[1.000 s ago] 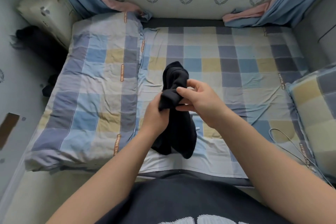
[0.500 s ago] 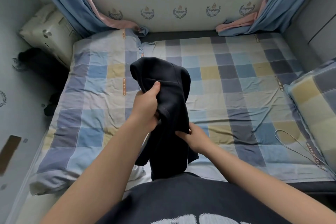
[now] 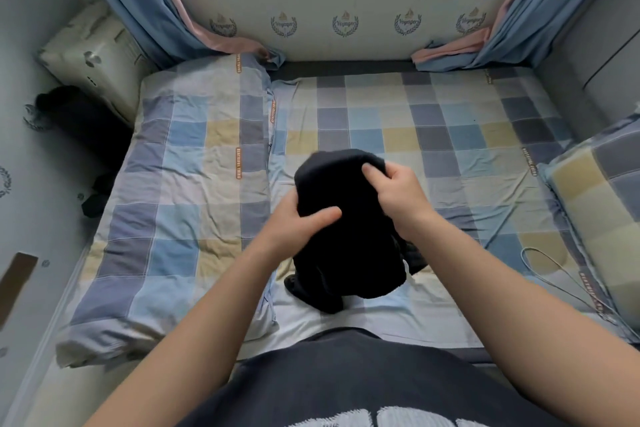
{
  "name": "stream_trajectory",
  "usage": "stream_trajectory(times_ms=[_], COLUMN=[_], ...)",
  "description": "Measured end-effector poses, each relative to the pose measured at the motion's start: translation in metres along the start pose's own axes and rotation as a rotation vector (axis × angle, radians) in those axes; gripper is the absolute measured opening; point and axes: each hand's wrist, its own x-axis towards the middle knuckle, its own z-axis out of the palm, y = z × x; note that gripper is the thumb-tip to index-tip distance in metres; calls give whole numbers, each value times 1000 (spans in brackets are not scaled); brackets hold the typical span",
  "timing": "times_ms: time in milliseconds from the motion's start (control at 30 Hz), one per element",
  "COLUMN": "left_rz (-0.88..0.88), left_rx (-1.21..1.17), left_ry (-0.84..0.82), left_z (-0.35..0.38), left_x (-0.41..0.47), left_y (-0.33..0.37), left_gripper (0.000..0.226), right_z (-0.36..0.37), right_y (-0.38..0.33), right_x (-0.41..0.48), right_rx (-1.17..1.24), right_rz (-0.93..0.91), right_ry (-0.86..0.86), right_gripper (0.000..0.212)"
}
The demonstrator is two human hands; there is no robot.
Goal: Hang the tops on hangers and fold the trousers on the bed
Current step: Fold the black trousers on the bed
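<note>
Above bed (image 3: 450,121) near edge: both hands (image 3: 298,222) (image 3: 398,198) grip black garment (image 3: 346,236).

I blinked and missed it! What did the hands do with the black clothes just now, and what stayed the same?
The right hand let go of the lower part of the dark garment and moved up to grip its top. The left hand slid down from the top and now holds the middle, thumb across the front. The garment's lower end now rests on the bed. The quilt, pillow and cable stayed put.
</note>
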Motion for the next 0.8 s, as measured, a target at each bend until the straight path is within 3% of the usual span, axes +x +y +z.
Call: stream_trajectory(times_ms=[133,233,467,600,633,733,800], left_rz=[-7,-81,-223,-513,-571,-514,-409], left_rx=[317,203,15,-300,-333,-462,-574], left_ry=[150,100,-87,-201,-249,-191,-89], left_z=[16,25,32,36,36,40,40], left_x=[-4,-11,0,6,6,7,10], left_y=[-24,-33,-36,-38,-41,-49,-46], left_gripper=[101,110,92,92,83,45,34], right_z=[-2,-7,-13,-18,-19,-26,-35], right_y=[-30,-46,-57,-54,-53,-47,-39], right_x=[1,-1,-10,-15,-16,-13,-10], right_rx=[226,440,762,883,906,925,923], right_rz=[82,129,202,225,226,226,239], right_ry=[74,102,125,127,134,170,218], right_gripper=[16,17,26,27,27,29,30])
